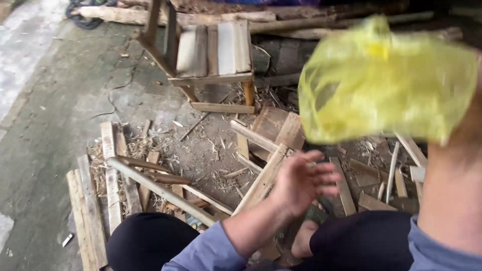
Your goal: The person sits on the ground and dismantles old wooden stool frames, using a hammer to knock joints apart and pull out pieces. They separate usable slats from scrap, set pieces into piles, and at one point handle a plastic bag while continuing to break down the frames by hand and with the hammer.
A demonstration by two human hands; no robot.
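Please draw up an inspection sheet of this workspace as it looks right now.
Surface: grey concrete ground, cracked, strewn with shavings.
Job's things: yellow plastic bag, blurred, held up at upper right.
Clutter: wooden slats and offcuts scattered round the knees; a long pale stick lying across them.
Grippers: left hand open, fingers spread, holding nothing; right hand hidden behind the bag, only its forearm shows.
Cables: dark coil at the top left, kind unclear.
Surroundings: unfinished wooden chair standing ahead; rough poles stacked behind it.
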